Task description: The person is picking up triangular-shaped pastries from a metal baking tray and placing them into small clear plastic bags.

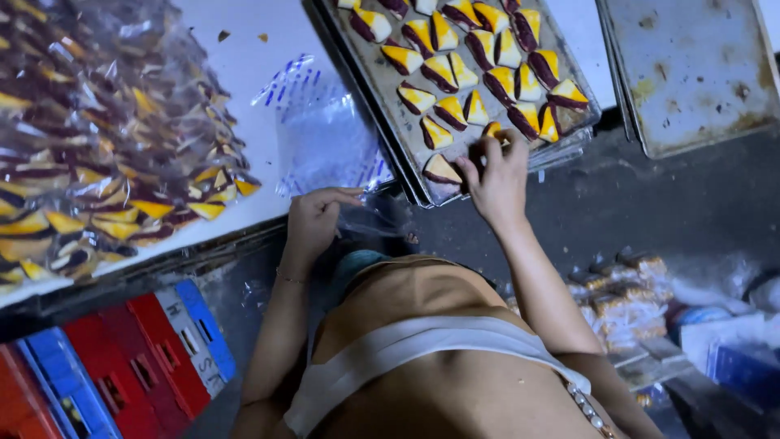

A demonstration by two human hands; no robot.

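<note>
Yellow-and-purple triangular cake slices [475, 61] fill the grey metal baking tray [382, 81] at the desk's near edge. Right hand [496, 175] pinches one; left hand [313, 215] grips a clear plastic bag [370, 215], contents indistinct.

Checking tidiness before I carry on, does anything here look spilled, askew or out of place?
Two small brown crumbs lie loose on the white table, away from the metal baking tray of yellow-and-purple triangular cakes. The empty metal tray beside it is stained with brown baked-on spots. Nothing else stands out.
</note>
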